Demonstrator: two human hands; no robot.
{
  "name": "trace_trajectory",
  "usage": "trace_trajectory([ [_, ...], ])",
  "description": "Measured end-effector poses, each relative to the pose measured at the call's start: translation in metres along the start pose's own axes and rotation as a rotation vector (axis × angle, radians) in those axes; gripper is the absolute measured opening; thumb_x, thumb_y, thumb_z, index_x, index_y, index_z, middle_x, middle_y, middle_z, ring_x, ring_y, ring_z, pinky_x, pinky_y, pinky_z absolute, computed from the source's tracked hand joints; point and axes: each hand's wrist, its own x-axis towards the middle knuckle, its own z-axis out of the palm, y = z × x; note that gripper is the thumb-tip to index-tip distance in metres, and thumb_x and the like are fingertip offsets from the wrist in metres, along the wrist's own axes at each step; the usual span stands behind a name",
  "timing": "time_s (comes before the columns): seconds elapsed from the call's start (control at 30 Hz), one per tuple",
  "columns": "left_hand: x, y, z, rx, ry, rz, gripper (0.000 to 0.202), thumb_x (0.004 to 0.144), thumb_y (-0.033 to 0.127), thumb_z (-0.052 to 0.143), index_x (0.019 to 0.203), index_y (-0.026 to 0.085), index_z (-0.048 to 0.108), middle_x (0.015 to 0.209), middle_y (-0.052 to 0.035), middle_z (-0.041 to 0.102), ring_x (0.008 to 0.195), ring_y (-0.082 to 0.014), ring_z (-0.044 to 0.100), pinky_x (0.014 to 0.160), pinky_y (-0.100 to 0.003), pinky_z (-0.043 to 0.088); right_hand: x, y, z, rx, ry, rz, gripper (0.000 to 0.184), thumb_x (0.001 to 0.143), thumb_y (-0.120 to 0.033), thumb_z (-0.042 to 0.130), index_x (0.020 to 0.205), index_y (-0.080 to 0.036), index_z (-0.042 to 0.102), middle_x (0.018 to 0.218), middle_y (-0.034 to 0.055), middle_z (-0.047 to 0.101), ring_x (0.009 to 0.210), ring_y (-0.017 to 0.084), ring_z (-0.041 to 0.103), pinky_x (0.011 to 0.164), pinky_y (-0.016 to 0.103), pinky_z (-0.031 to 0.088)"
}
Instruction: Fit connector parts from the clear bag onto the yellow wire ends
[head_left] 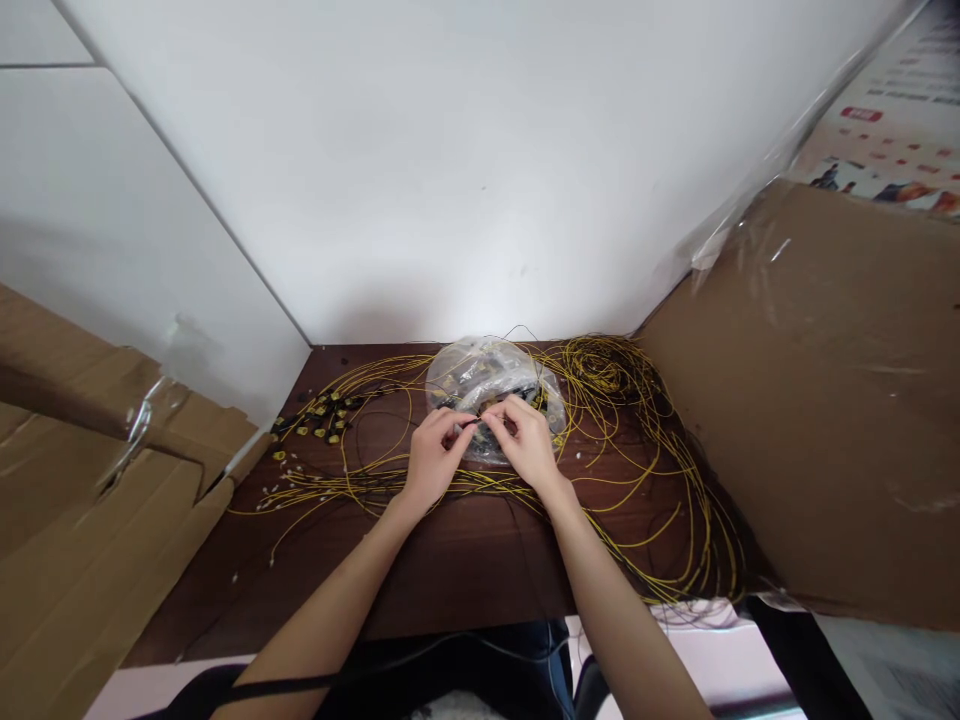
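Both hands meet over a clear plastic bag (480, 358) of small yellow and dark parts. My left hand (435, 455) pinches a thin dark piece (471, 423) between thumb and fingertips. From the other side my right hand (523, 437) is closed in a pinch at the end of that piece; what its fingertips hold is too small to make out. Yellow and black wires (360, 487) run under the hands and across the table. At the left lie several small yellow-and-black connectors (330, 410) on wire ends.
The dark brown table (450, 590) stands against a white wall (480, 180). Coiled yellow wires (600, 365) lie at the back right. Cardboard flanks the table, with a brown sheet (825, 400) on the right and folded boxes (112, 500) on the left.
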Motion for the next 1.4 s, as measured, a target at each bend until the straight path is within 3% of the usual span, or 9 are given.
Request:
trace_trajectory([
  [0.33,0.005,0.008,-0.013,0.112,0.146,0.151,0.011,0.084,0.021,0.054,0.087,0.02,0.064,0.092,-0.0051,0.064,0.091,-0.0186,0.055,0.083,-0.036,0.044,0.002,-0.003,-0.005,0.146,0.149,0.09,0.019,0.084,-0.033,0.053,0.076,-0.019,0.063,0.065,-0.0008,0.054,0.057,0.011,0.045,0.053,0.024,0.034],
  [0.47,0.006,0.003,-0.014,0.165,0.09,0.142,0.012,0.083,0.022,0.055,0.092,0.02,0.063,0.092,-0.0051,0.064,0.093,-0.0195,0.054,0.085,-0.037,0.042,0.002,0.002,0.0,0.386,0.164,0.224,0.019,0.079,-0.035,0.059,0.073,-0.018,0.062,0.051,-0.0062,0.038,0.047,0.008,0.031,0.047,0.022,0.025],
  [0.73,0.008,-0.009,-0.019,0.313,-0.073,0.153,0.013,0.082,0.025,0.057,0.092,0.021,0.064,0.085,-0.0035,0.068,0.09,-0.0212,0.051,0.081,-0.038,0.037,0.008,0.004,-0.007,0.984,0.17,0.449,0.022,0.074,-0.038,0.065,0.072,-0.018,0.056,0.045,-0.0105,0.026,0.039,0.005,0.017,0.037,0.018,0.013],
  [0.87,0.01,-0.013,-0.024,0.358,-0.092,0.16,0.01,0.08,0.027,0.059,0.085,0.022,0.067,0.083,-0.0036,0.068,0.091,-0.0225,0.051,0.084,-0.04,0.035,0.012,0.005,-0.016,1.274,0.203,0.477,0.021,0.074,-0.036,0.065,0.072,-0.02,0.051,0.054,-0.0073,0.038,0.044,0.006,0.037,0.036,0.015,0.025],
  [0.93,0.01,-0.012,-0.025,0.389,-0.082,0.162,0.01,0.079,0.026,0.06,0.085,0.022,0.067,0.084,-0.004,0.068,0.092,-0.0229,0.05,0.085,-0.042,0.035,0.013,0.009,-0.019,1.345,0.244,0.492,0.019,0.077,-0.037,0.061,0.073,-0.021,0.05,0.062,-0.0043,0.048,0.059,0.009,0.052,0.046,0.018,0.042],
  [1.0,0.01,-0.012,-0.026,0.428,-0.08,0.173,0.01,0.079,0.025,0.059,0.085,0.023,0.067,0.086,-0.0046,0.067,0.094,-0.0237,0.05,0.086,-0.043,0.034,0.013,0.013,-0.022,1.391,0.282,0.484,0.017,0.082,-0.038,0.055,0.074,-0.023,0.051,0.071,-0.0025,0.056,0.076,0.011,0.059,0.068,0.026,0.051],
  [1.13,0.009,-0.012,-0.028,0.449,-0.098,0.18,0.009,0.08,0.027,0.059,0.078,0.022,0.067,0.088,-0.0045,0.067,0.096,-0.0238,0.048,0.088,-0.045,0.033,0.01,0.017,-0.029,1.499,0.381,0.378,0.015,0.085,-0.036,0.052,0.074,-0.025,0.054,0.082,-0.0028,0.062,0.096,0.012,0.059,0.096,0.038,0.044],
  [1.27,0.011,-0.014,-0.029,0.38,-0.072,0.164,0.011,0.081,0.028,0.058,0.076,0.022,0.065,0.089,-0.0037,0.068,0.094,-0.0223,0.05,0.086,-0.042,0.034,0.009,0.016,-0.036,1.614,0.445,0.337,0.012,0.085,-0.029,0.053,0.074,-0.024,0.056,0.08,-0.0026,0.062,0.102,0.012,0.058,0.104,0.042,0.038],
  [1.4,0.012,-0.013,-0.029,0.301,-0.065,0.173,0.011,0.081,0.026,0.058,0.09,0.022,0.064,0.094,-0.0039,0.067,0.098,-0.0218,0.051,0.087,-0.039,0.037,0.008,0.017,-0.037,1.708,0.427,0.305,0.011,0.084,-0.023,0.053,0.074,-0.024,0.055,0.073,-0.003,0.06,0.1,0.012,0.059,0.107,0.044,0.035],
])
